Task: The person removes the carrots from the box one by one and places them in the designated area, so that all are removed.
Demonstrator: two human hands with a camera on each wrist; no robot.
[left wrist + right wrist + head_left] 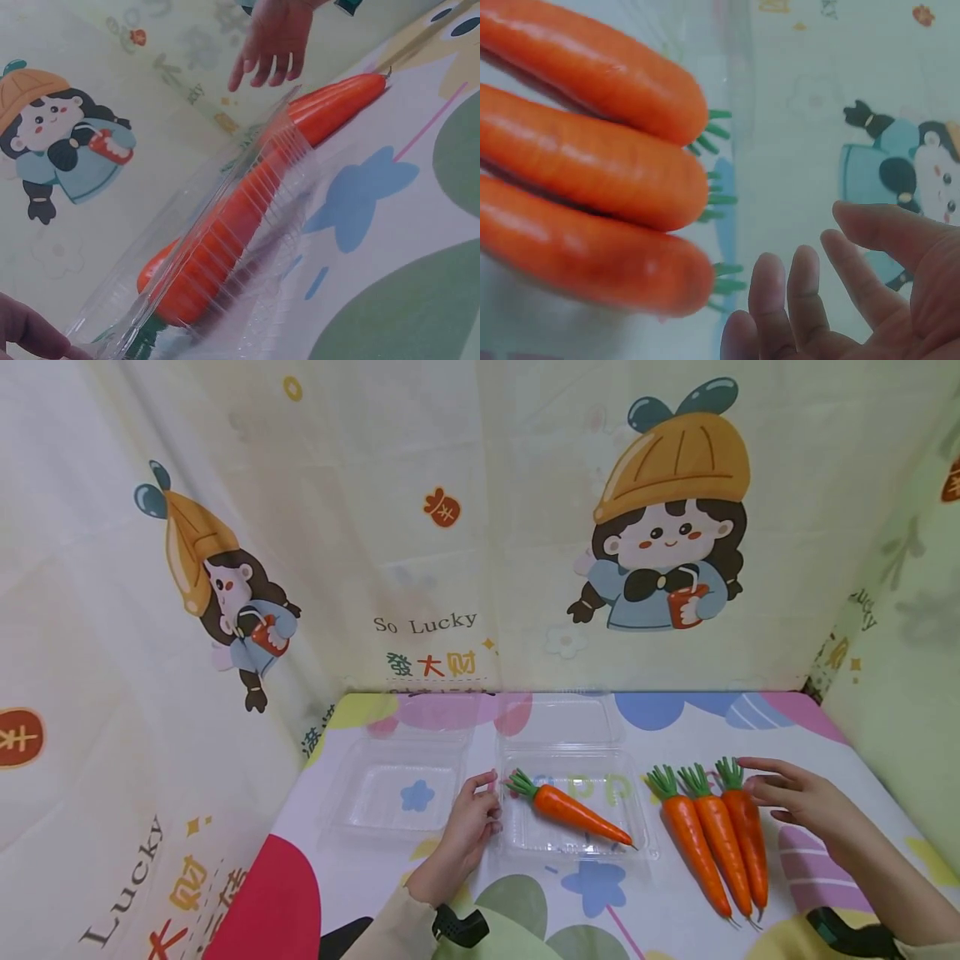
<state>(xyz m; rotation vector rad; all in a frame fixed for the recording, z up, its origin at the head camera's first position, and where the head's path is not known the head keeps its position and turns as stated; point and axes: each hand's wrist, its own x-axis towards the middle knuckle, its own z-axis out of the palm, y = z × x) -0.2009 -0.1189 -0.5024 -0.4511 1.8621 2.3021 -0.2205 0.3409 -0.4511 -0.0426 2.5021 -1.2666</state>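
An orange carrot [581, 813] with a green top lies slantwise in a clear plastic clamshell box [517, 845] whose lid leans back behind it. My left hand [471, 827] is at that box's left edge, fingers loosely bent; a fingertip meets the rim in the left wrist view. To the right, a left carrot [693, 843], a middle carrot [722, 839] and a right carrot [746, 835] lie side by side on the table. Beside the right carrot's green top, my right hand [806, 797] spreads relaxed fingers, with nothing in its grasp in the right wrist view.
A second clear clamshell box [360, 814] stands to the left, its lid raised. A patterned cloth [592, 935] covers the table. Printed curtains [525, 543] hang behind and along both sides.
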